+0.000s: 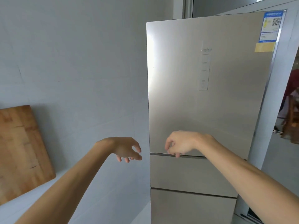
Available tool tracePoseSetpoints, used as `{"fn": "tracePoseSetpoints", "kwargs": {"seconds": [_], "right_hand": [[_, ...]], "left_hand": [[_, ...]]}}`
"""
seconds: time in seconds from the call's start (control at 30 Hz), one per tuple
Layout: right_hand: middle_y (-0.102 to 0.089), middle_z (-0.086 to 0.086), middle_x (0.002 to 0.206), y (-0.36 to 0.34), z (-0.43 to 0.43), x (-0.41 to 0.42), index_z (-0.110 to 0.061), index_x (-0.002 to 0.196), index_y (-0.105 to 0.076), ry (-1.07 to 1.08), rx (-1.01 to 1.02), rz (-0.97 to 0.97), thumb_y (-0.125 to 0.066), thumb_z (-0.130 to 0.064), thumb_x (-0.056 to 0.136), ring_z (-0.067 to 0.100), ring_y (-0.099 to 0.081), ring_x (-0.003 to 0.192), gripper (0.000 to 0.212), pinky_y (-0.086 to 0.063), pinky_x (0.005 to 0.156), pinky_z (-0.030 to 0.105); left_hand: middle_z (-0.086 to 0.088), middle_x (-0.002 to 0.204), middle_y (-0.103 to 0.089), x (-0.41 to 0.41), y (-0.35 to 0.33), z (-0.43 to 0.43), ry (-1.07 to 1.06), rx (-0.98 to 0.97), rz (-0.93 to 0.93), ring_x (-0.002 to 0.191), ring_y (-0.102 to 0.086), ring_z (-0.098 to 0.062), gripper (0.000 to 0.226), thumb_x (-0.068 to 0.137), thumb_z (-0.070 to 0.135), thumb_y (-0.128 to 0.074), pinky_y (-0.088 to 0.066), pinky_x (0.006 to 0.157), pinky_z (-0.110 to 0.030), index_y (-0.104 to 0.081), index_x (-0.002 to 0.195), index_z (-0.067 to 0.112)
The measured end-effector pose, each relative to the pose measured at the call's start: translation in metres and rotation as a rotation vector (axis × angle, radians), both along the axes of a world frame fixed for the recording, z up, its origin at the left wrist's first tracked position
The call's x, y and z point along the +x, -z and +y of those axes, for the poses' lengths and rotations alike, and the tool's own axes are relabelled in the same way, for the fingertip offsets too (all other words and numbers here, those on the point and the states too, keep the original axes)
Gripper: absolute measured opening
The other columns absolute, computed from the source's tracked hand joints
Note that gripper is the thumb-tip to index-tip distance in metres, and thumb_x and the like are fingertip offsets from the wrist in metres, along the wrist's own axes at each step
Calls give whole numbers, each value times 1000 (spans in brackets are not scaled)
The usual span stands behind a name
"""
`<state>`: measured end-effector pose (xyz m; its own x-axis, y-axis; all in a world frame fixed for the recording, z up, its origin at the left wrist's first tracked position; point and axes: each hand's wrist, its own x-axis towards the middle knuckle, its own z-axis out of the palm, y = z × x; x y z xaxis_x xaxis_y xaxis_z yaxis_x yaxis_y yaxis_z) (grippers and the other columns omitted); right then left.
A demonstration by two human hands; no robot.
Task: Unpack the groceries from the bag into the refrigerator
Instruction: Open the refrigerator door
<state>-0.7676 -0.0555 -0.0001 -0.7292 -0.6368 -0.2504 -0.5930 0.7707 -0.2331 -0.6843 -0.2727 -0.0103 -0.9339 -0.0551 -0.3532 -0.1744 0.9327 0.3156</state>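
Observation:
A tall silver refrigerator (207, 94) fills the right half of the view, its upper door closed, with two drawer fronts (191, 173) below. My right hand (181, 143) is at the bottom edge of the upper door, fingers curled loosely near the seam, holding nothing. My left hand (127, 149) hovers just left of the refrigerator in front of the wall, fingers spread and empty. No grocery bag is in view.
A wooden cutting board (21, 151) leans against the pale wall at the left, above a white counter (24, 207). Stickers (269, 28) mark the door's top right corner. Past the refrigerator's right side, a doorway shows a wooden chair (291, 120) and part of a person.

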Motion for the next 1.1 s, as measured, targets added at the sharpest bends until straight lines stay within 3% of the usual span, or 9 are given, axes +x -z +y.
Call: {"fn": "tracePoseSetpoints", "kwargs": {"seconds": [0.1, 0.23, 0.3, 0.43, 0.73, 0.83, 0.93, 1.0, 1.1], "right_hand": [[-71, -6, 86, -9, -19, -25, -20, 121, -64, 13, 27, 22, -55, -28, 93, 5, -63, 59, 30, -48, 59, 21], [-72, -4, 109, -10, -44, -61, -31, 133, -54, 15, 36, 75, -56, -37, 92, 18, -64, 101, 42, -51, 90, 35], [-68, -2, 120, -12, -56, -77, -32, 135, -52, -1, 52, 95, -55, -37, 93, 20, -61, 112, 43, -49, 97, 39], [-63, 0, 128, -12, -78, -111, -30, 135, -54, -45, 33, 124, -54, -33, 94, 23, -60, 114, 41, -49, 98, 41], [-62, -2, 126, -18, -119, -186, -25, 137, -55, -217, -67, 185, -48, -19, 96, 19, -60, 113, 42, -50, 98, 37], [-58, 2, 131, -31, -133, -206, -20, 135, -56, -370, -119, 465, -43, -10, 95, 23, -53, 122, 43, -43, 102, 35], [-61, 6, 126, -42, -153, -224, -13, 123, -65, -510, -120, 914, -47, -8, 89, 28, -45, 130, 38, -16, 118, 37], [-64, 12, 120, -51, -163, -230, -10, 109, -70, -490, -20, 1091, -50, -10, 87, 35, -38, 135, 30, 9, 122, 45], [-67, 8, 120, -54, -172, -226, -17, 108, -72, -359, 303, 1188, -48, -21, 94, 34, -35, 136, 27, 19, 118, 52]], "left_hand": [[-5, 115, -69, -37, 3, -18, 14, 30, -16, 100, -71, -17, 47, 90, 41, -62, -58, 81, -28, -53, 134, 26], [-4, 114, -70, -82, 15, -41, 26, 71, -13, 100, -72, -17, 47, 90, 41, -62, -59, 82, -29, -53, 133, 25], [-4, 113, -70, -99, 21, -51, 25, 88, -19, 99, -72, -16, 47, 90, 42, -62, -59, 84, -30, -54, 133, 26], [-5, 115, -70, -134, 30, -69, 9, 93, -31, 99, -72, -18, 46, 90, 41, -62, -59, 84, -31, -54, 133, 24], [-2, 115, -66, -206, 15, -84, -63, 84, 21, 100, -70, -15, 49, 89, 42, -63, -59, 85, -31, -53, 134, 25], [4, 113, -60, -224, 8, -85, -105, 76, 90, 96, -68, -12, 61, 87, 48, -64, -57, 85, -29, -45, 140, 26], [6, 136, -54, -242, 17, -83, -183, 128, 175, 109, -60, -14, 80, 80, 64, -63, -47, 101, -33, -31, 146, 32], [10, 136, -54, -254, 29, -77, -197, 266, 240, 118, -57, -10, 84, 72, 73, -64, -45, 104, -34, -36, 142, 37], [14, 118, -63, -270, 46, -64, -223, 494, 390, 106, -64, -4, 74, 67, 72, -69, -55, 92, -31, -53, 127, 32]]}}
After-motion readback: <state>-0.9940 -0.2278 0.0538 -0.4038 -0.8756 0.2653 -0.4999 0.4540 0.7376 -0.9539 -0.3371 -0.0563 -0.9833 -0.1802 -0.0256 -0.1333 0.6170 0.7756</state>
